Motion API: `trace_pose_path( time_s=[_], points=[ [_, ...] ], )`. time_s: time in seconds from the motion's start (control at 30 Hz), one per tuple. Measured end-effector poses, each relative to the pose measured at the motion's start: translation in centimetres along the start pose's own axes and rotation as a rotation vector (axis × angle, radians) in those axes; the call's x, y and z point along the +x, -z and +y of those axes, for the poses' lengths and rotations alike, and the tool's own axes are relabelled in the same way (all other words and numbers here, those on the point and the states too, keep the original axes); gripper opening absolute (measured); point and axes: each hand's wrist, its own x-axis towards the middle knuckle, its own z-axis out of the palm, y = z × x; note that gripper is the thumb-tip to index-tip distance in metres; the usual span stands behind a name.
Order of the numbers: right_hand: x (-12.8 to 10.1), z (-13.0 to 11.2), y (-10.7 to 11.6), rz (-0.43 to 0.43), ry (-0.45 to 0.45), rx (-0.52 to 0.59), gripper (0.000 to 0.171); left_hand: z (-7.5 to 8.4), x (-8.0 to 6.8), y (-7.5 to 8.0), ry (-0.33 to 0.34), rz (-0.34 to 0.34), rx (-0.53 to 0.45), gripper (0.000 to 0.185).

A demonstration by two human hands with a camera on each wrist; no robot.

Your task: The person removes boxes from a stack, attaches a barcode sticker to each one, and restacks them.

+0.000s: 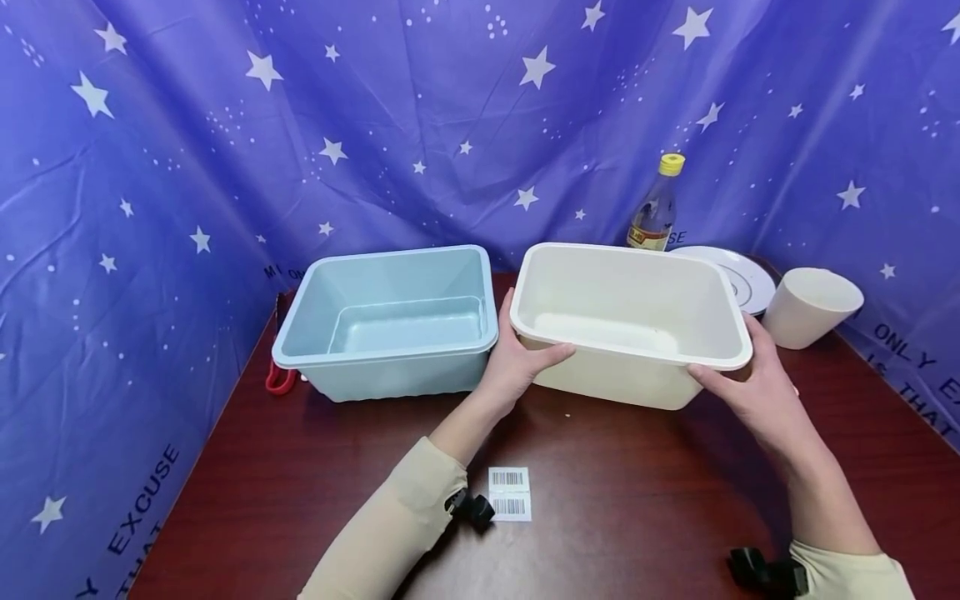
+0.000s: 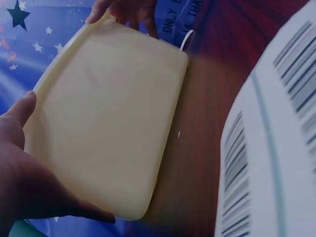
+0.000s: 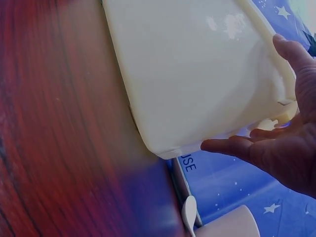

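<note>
A cream plastic bin point(image 1: 600, 379) stands on the right half of the table, held at both ends. My left hand point(image 1: 513, 367) grips its left end, thumb over the front rim and fingers along the side. At the other end my right hand point(image 1: 761, 396) holds the near right corner, its thumb on the front and its fingers point(image 3: 232, 147) against the end wall. The inside of the bin shows nothing in it. Close beside my left hand sits a light blue bin point(image 1: 397, 375), also with nothing inside.
Behind the cream bin stand a bottle with a yellow cap point(image 1: 656, 204) and a white plate point(image 1: 753, 279). A white cup point(image 1: 813, 304) leans at the right, a white spoon point(image 3: 189, 213) near it. Something red point(image 1: 280, 379) pokes out left of the blue bin. A barcode label point(image 1: 510, 493) lies in front.
</note>
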Motion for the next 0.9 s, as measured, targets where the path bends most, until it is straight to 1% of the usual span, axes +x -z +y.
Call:
trace_pose_path(
  time_s=[0.1, 0.13, 0.17, 0.2, 0.23, 0.3, 0.37, 0.43, 0.5, 0.57, 0.63, 0.77, 0.9],
  points=[
    [-0.4, -0.3, 0.5, 0.034, -0.040, 0.003, 0.078, 0.2, -0.5, 0.0, 0.037, 0.012, 0.038, 0.120],
    [-0.6, -0.5, 0.6, 0.069, -0.039, 0.019, 0.077, 0.3, -0.7, 0.0, 0.045, 0.010, 0.055, 0.120],
    [-0.6, -0.7, 0.6, 0.124, -0.024, 0.036, 0.075, 0.3, -0.9, 0.1, 0.048, 0.004, 0.067, 0.118],
    [-0.6, -0.9, 0.5, 0.183, 0.012, 0.055, 0.073, 0.3, -1.1, 0.2, 0.050, -0.002, 0.079, 0.116],
    [-0.6, -1.1, 0.4, 0.242, 0.068, 0.085, 0.072, 0.3, -1.4, 0.3, 0.049, -0.012, 0.092, 0.114],
    [-0.3, -1.7, -0.1, 0.369, 0.213, 0.133, 0.062, 0.3, -2.0, 0.6, 0.041, -0.033, 0.116, 0.109],
    [-0.1, -2.4, -0.9, 0.472, 0.359, 0.144, 0.052, 0.3, -2.6, 1.0, 0.043, -0.051, 0.145, 0.105],
    [0.1, -3.3, -1.8, 0.514, 0.481, 0.186, 0.044, 0.4, -3.3, 1.4, 0.057, -0.060, 0.188, 0.104],
    [0.3, -4.6, -3.0, 0.538, 0.563, 0.224, 0.039, 0.5, -3.9, 1.8, 0.079, -0.064, 0.217, 0.102],
    [0.6, -5.7, -4.2, 0.535, 0.621, 0.272, 0.036, 0.7, -4.6, 2.3, 0.089, -0.069, 0.246, 0.100],
    [0.9, -6.6, -5.4, 0.507, 0.660, 0.296, 0.034, 0.8, -5.2, 2.8, 0.086, -0.085, 0.248, 0.093],
    [1.2, -7.2, -7.2, 0.364, 0.679, 0.276, 0.029, 1.0, -6.4, 3.8, 0.069, -0.118, 0.255, 0.077],
    [1.3, -7.2, -8.8, 0.208, 0.659, 0.222, 0.026, 1.9, -7.6, 4.8, 0.062, -0.130, 0.252, 0.069]
  ],
)
